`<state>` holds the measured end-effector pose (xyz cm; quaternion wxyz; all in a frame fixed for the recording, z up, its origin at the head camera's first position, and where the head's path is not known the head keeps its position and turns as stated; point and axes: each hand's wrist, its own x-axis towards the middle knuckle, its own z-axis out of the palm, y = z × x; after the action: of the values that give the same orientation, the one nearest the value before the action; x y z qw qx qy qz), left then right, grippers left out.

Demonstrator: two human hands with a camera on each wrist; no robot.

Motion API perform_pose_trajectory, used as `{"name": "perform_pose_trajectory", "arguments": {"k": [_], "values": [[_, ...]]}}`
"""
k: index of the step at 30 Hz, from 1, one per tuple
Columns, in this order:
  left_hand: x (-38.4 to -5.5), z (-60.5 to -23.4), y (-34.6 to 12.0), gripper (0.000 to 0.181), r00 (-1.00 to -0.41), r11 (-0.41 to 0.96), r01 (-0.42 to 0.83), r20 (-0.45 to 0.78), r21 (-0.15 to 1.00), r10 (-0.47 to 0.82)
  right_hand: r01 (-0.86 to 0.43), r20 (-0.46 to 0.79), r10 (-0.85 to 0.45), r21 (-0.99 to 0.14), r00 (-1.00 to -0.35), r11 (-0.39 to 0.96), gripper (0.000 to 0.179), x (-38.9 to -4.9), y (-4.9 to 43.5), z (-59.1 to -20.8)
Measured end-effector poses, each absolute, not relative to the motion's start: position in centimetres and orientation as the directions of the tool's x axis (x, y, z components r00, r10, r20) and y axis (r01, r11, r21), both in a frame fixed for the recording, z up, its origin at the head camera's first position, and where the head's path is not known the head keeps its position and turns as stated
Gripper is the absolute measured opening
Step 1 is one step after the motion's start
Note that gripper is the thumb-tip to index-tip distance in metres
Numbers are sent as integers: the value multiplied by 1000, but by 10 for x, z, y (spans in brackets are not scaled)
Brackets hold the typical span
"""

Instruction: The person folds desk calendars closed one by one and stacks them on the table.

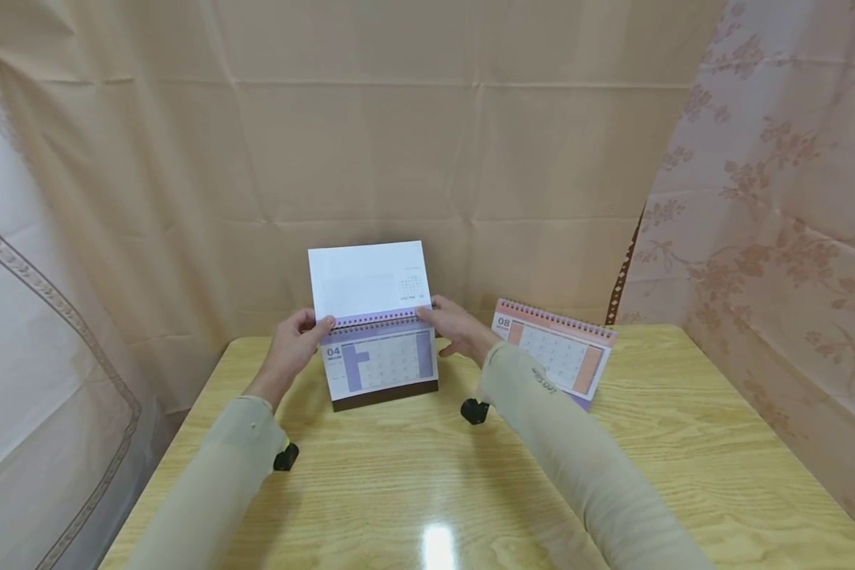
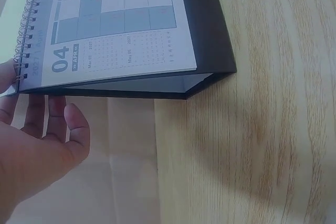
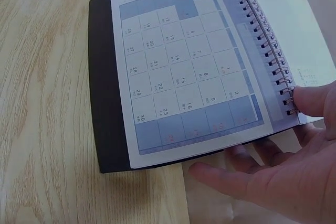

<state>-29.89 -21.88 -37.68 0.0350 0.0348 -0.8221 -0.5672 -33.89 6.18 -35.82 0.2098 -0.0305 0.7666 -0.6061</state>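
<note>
A spiral-bound desk calendar [image 1: 392, 366] with a purple "04" page stands on a dark base [image 3: 107, 114] near the table's back edge. Above its binding, a mostly white page [image 1: 363, 277] stands raised with its print upside down. My left hand [image 1: 288, 352] pinches the calendar's left end at the spiral, thumb in front and fingers behind. At the opposite end, my right hand [image 1: 461, 326] grips the binding the same way, its thumb beside the rings [image 3: 270, 48]. A second calendar [image 1: 554, 356], orange with "08" on it, stands to the right, just past my right wrist.
The wooden table [image 1: 399, 475] ends just behind the calendars, against a beige curtain [image 1: 370, 142]. A floral curtain [image 1: 777, 198] hangs at the right, a white one [image 1: 50, 317] at the left. Black wrist devices [image 1: 474, 411] sit below both wrists.
</note>
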Motion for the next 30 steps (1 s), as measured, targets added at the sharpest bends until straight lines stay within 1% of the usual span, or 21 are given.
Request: {"name": "perform_pose_trajectory", "arguments": {"k": [6, 13, 18, 24, 30], "values": [[-301, -378, -219, 41, -994, 332, 1, 37, 943, -102, 190, -270, -304, -944, -914, 269, 37, -340, 62, -358], [-301, -379, -219, 41, -992, 336, 12, 52, 942, -112, 179, -258, -295, -946, -920, 269, 36, -341, 62, -361], [-300, -380, -218, 42, -989, 341, 26, 73, 940, -127, 197, -262, -284, -951, -922, 238, 36, -341, 63, -363], [-300, -380, -217, 39, -987, 356, 46, 98, 933, -130, 204, -253, -268, -959, -929, 197, 30, -342, 64, -365], [-299, -379, -216, 33, -979, 388, 105, 163, 916, -120, 156, -216, -243, -957, -946, 246, 28, -344, 65, -367]]}}
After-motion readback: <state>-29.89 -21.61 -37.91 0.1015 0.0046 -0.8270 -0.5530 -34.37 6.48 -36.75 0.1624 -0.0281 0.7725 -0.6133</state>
